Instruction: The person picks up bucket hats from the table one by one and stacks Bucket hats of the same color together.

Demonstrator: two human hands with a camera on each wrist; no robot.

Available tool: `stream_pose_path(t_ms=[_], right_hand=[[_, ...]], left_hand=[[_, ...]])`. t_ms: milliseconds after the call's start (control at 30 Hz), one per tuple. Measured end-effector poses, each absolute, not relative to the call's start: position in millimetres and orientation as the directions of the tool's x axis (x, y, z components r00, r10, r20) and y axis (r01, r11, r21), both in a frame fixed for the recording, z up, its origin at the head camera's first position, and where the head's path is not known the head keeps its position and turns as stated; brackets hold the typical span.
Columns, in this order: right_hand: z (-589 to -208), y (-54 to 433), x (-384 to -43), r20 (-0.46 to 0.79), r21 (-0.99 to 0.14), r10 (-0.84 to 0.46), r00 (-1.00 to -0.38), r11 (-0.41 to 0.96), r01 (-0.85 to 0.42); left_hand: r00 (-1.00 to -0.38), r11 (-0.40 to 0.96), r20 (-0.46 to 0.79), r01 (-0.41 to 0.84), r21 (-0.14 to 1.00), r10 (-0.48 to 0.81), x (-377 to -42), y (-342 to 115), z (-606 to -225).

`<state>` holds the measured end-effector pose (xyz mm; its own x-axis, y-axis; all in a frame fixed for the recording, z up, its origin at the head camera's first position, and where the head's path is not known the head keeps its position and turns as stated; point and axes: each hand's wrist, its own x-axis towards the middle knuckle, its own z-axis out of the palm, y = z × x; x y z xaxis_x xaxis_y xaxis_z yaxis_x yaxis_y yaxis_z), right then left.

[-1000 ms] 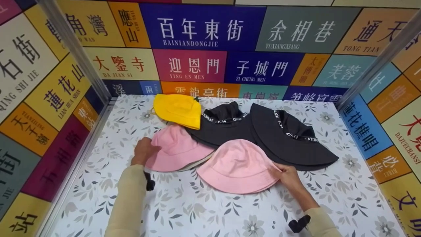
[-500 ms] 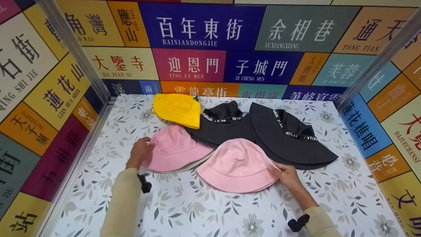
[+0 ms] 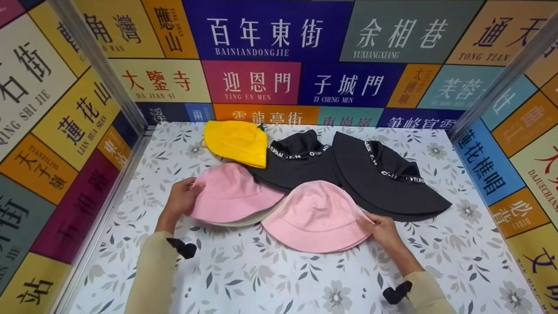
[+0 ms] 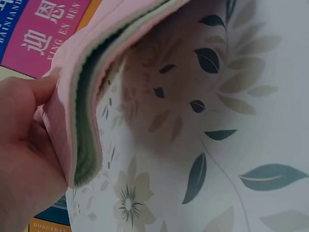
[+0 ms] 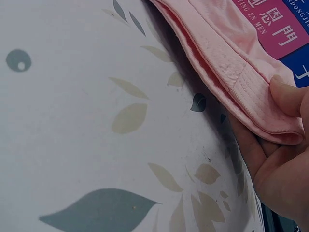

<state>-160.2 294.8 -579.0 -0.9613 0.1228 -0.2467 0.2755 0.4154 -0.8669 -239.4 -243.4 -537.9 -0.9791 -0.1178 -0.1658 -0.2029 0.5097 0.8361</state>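
Observation:
On the left, a pink bucket hat [image 3: 231, 189] lies with its pale underside showing along the front brim. My left hand [image 3: 181, 198] holds this hat at its left side; the left wrist view shows the thumb [image 4: 43, 89] against the pink cloth and the brim edge bent upward. A lighter pink bucket hat [image 3: 320, 213] sits to its right, nearer to me. At that hat's right end, my right hand [image 3: 381, 229] pinches the brim, thumb [image 5: 285, 96] on top and fingers [image 5: 246, 140] underneath.
Behind the pink hats lie a yellow hat [image 3: 237, 144] and two black wide-brimmed hats, one in the middle [image 3: 296, 170] and one at right [image 3: 392, 192]. They overlap or touch. The flower-patterned table [image 3: 261, 279] is walled by printed panels [image 3: 270, 39].
My left hand has shifted slightly left and toward me, and now holds the pink hat's left side. The right hand keeps its pinch on the lighter pink hat.

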Motion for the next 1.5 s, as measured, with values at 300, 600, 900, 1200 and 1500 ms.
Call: stream_pose_path(t_ms=[300,600,900,1200,1500], right_hand=[[-578.6,293.9,-161.8,-0.252,-0.865,0.137,-0.958,0.413,0.286],[-580.2,293.7,-161.7,-0.264,-0.868,0.137,-0.955,0.397,0.298],[-582.0,294.7,-160.8,-0.266,-0.857,0.11,-0.958,0.428,0.288],[-581.5,294.0,-161.7,-0.294,-0.861,0.113,-0.949,0.399,0.315],[-579.3,293.9,-161.7,-0.346,-0.864,0.097,-0.933,0.354,0.357]], left_hand=[[-0.98,0.307,-0.166,-0.192,0.932,-0.109,-235.6,-236.8,-514.5],[-0.991,0.255,-0.109,-0.126,0.959,-0.081,-233.5,-213.0,-483.1],[-0.998,0.174,0.031,0.022,0.985,-0.052,-228.5,-194.8,-451.2],[-0.991,0.115,0.127,0.12,0.986,-0.051,-219.5,-181.0,-426.3],[-0.962,0.041,0.269,0.271,0.962,0.053,-215.3,-155.1,-405.9]])
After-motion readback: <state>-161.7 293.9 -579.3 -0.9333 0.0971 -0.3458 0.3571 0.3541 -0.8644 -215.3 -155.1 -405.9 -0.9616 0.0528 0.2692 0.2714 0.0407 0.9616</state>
